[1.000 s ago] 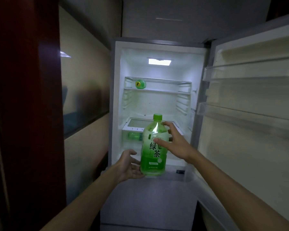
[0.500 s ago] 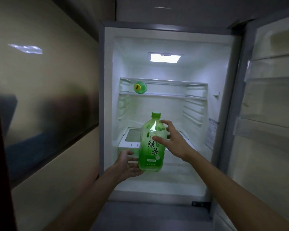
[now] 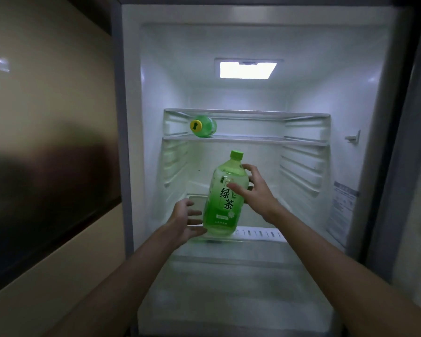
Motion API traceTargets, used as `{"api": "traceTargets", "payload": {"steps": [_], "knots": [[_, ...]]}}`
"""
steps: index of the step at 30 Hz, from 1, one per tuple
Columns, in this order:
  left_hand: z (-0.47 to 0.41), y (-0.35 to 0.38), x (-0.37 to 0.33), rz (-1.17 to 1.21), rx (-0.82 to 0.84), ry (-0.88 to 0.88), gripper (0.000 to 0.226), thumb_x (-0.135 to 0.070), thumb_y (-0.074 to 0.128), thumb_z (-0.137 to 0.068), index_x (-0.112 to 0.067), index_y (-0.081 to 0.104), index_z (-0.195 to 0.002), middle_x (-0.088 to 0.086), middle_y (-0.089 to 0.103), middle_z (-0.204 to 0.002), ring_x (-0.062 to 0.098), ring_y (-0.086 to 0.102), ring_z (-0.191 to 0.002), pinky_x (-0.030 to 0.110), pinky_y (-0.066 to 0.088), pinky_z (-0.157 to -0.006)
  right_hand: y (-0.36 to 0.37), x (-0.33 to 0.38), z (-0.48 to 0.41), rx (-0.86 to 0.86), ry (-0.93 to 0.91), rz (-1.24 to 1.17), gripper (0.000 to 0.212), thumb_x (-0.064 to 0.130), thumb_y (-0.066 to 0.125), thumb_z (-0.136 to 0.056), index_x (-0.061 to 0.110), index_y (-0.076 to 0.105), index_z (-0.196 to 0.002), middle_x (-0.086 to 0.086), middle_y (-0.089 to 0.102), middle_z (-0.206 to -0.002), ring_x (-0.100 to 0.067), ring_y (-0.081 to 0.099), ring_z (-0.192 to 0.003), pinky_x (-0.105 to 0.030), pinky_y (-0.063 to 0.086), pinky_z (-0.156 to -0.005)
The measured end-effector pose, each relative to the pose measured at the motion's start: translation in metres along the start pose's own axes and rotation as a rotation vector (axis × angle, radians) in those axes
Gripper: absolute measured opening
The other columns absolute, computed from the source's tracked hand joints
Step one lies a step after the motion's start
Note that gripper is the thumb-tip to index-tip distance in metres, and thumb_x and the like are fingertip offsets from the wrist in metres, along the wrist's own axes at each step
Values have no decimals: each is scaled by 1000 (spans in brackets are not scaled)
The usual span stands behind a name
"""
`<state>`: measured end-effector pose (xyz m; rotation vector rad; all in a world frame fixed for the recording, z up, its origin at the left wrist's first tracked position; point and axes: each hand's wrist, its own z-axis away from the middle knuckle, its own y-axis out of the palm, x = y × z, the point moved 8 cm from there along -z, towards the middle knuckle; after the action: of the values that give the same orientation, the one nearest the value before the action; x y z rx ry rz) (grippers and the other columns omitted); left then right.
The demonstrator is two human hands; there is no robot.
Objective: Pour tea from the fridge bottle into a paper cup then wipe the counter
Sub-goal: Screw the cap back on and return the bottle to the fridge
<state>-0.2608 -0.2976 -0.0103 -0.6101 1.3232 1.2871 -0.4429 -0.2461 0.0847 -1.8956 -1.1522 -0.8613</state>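
Scene: we look straight into an open fridge (image 3: 156,69) with white inner walls, and our two bare forearms reach in from 7 and 5 o'clock.
Tea bottle: a clear plastic tea bottle (image 3: 225,205) with a green cap, pale green liquid and a green label with large characters sits just below the middle of the view. It is nearly upright, its cap leaning slightly toward 1 o'clock.
Bottle's place: it is inside the fridge cavity, its base just above the front rail of the lower shelf (image 3: 260,232). We cannot tell whether the base touches the rail.
Left hand: our left hand (image 3: 185,221) is at 8 o'clock of the bottle, fingers curled against its lower side and the thumb tucked under the base, holding it.
Right hand: our right hand (image 3: 255,190) is at 3 o'clock of the bottle. The thumb lies across the top of the label and the fingers wrap the shoulder, gripping it.
Upper shelf: a glass shelf (image 3: 248,139) spans the cavity at 12 o'clock of the bottle.
Second bottle: a green bottle with a yellow cap (image 3: 203,126) lies on its side on that shelf at 11 o'clock, cap toward us.
Light: a bright rectangular lamp (image 3: 248,70) glows at 12 o'clock.
Sticker: a printed sticker (image 3: 343,210) is on the fridge's right wall at 3 o'clock; its text is too small to read.
Surroundings: a glossy beige and dark wall panel (image 3: 46,142) fills 9 o'clock.
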Motion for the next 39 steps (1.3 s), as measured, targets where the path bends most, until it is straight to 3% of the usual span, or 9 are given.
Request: {"api": "traceTargets", "payload": {"steps": [3, 8, 16, 19, 24, 29, 36, 39], "knots": [[-20, 5, -5, 4, -15, 15, 39, -31, 39, -96, 4, 56, -97, 21, 54, -93, 35, 54, -79, 40, 50, -65, -4, -14, -25, -6, 20, -3, 57, 30, 76, -81, 33, 43, -128, -3, 62, -110, -21, 69, -93, -45, 61, -74], [-48, 11, -4, 24, -22, 35, 44, -33, 37, -97, 5, 59, -97, 21, 59, -90, 33, 58, -78, 37, 49, -67, 2, -26, -58, 6, -24, 25, 59, 25, 77, -80, 30, 45, -130, 10, 63, -103, -7, 66, -90, -35, 61, -73], [-96, 19, -7, 90, -23, 86, 45, -35, 39, -95, 5, 60, -103, 23, 60, -103, 35, 57, -93, 41, 49, -82, 7, -50, -99, 5, -70, 24, 70, 25, 75, -82, 23, 41, -143, -1, 61, -119, -6, 64, -97, -29, 59, -79], [-107, 21, -10, 102, -27, 103, 44, -33, 38, -96, 4, 59, -104, 23, 59, -106, 35, 58, -95, 40, 50, -77, 9, -60, -112, -2, -63, 32, 71, 26, 77, -80, 25, 42, -143, 1, 60, -119, 1, 61, -94, -23, 57, -77], [-125, 20, -19, 100, -56, 127, 46, -31, 39, -96, 6, 55, -118, 24, 58, -110, 35, 56, -101, 44, 51, -83, 14, -78, -126, 21, -36, 19, 70, 25, 78, -80, 26, 44, -141, -3, 60, -121, -13, 62, -102, -40, 57, -89], [-133, 22, -19, 100, -30, 69, 50, -34, 43, -92, 8, 55, -116, 25, 54, -120, 39, 51, -115, 46, 51, -85, 9, -91, -131, 9, 0, 3, 72, 25, 79, -78, 25, 45, -141, -1, 58, -118, -5, 61, -97, -31, 58, -81], [-137, 26, -16, 66, -2, 35, 53, -38, 44, -92, 7, 56, -117, 28, 54, -123, 39, 53, -113, 43, 51, -82, 11, -95, -134, 30, 27, 24, 73, 27, 78, -80, 25, 41, -143, -4, 57, -126, -5, 61, -97, -28, 58, -79], [-133, 28, -16, 53, 11, 39, 49, -38, 45, -92, 1, 50, -122, 28, 53, -123, 40, 54, -112, 41, 50, -79, 16, -95, -131, 54, 45, 43, 78, 31, 74, -84, 27, 31, -149, -6, 47, -142, -19, 58, -115, -40, 54, -93]]}}
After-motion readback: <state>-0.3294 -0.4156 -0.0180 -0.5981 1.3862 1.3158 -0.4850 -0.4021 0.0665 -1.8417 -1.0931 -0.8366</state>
